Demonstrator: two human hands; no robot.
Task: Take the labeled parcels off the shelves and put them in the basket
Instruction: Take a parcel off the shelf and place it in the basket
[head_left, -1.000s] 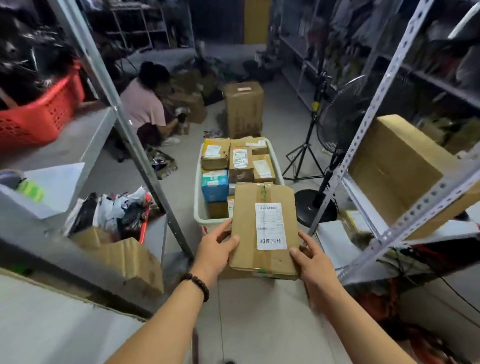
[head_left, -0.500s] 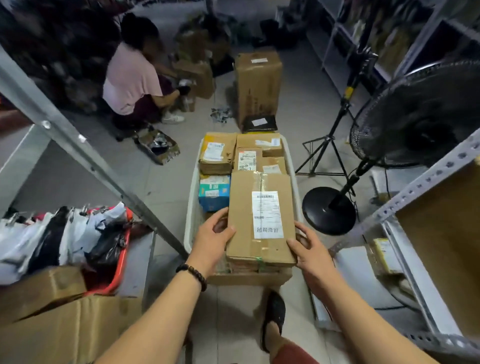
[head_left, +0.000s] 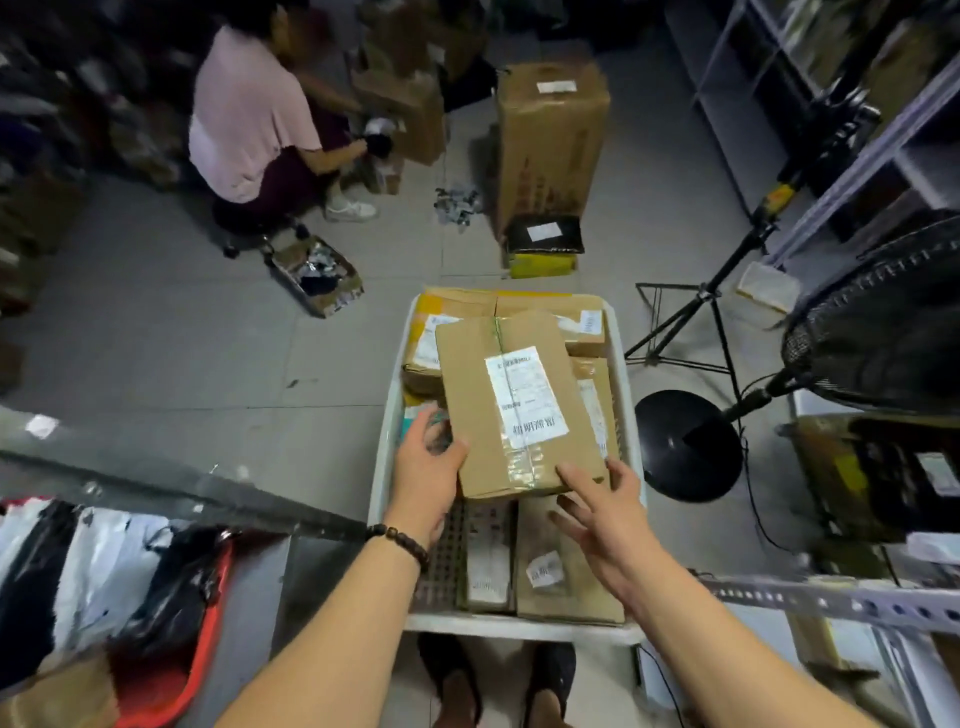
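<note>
Your parcel (head_left: 483, 395), a flat brown cardboard box with a white label and clear tape, lies tilted on the other labeled cartons (head_left: 566, 571) heaped in the white plastic basket (head_left: 519, 634). Your left hand (head_left: 423, 475) holds its left edge, fingers curled beside and under it. Your right hand (head_left: 608, 519) is spread open, fingertips just touching the near right corner. The basket stands on a grey tiled floor (head_left: 208, 364). Right of the basket stand a black fan (head_left: 872, 338) and a tripod (head_left: 696, 317); beyond the basket, a tall carton (head_left: 550, 140); far left of it, a person in a pink top (head_left: 249, 114) crouches.
</note>
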